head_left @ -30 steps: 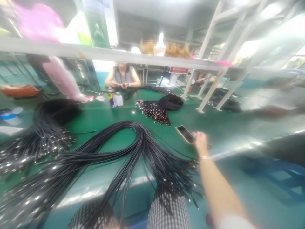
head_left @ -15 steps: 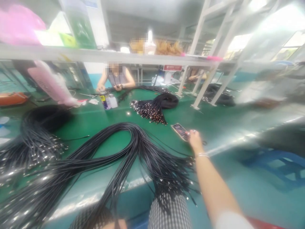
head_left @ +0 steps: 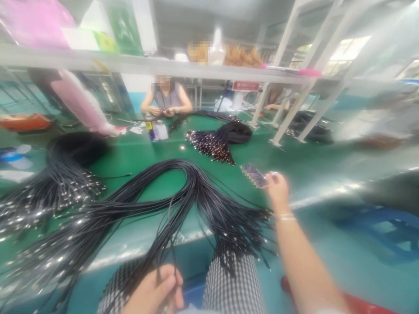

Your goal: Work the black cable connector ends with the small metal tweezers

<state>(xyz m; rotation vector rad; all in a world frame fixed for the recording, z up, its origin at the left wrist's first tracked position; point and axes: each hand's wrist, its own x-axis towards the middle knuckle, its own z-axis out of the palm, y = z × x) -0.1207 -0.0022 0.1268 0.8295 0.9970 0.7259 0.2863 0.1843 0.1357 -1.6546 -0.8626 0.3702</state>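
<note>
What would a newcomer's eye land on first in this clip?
The big loop of thin black cords sprawled across the green workbench stands out first, its metal-tipped ends hanging over the table's near edge onto the person's checked clothing. At the bottom of the view, the left hand grips some strands. On the right, the right hand is raised beside a phone.

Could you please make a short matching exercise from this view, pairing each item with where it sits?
Items:
1. Left hand
2. Right hand
3. Spray can with yellow label
4. Coiled bundle of metal-tipped cords

Places:
A. Beside a white bottle
B. Among black cords, at the bottom of the view
C. On the green bench, to the right of the spray can
D. Next to a phone

Right pairs: 1-B, 2-D, 3-A, 4-C
</note>
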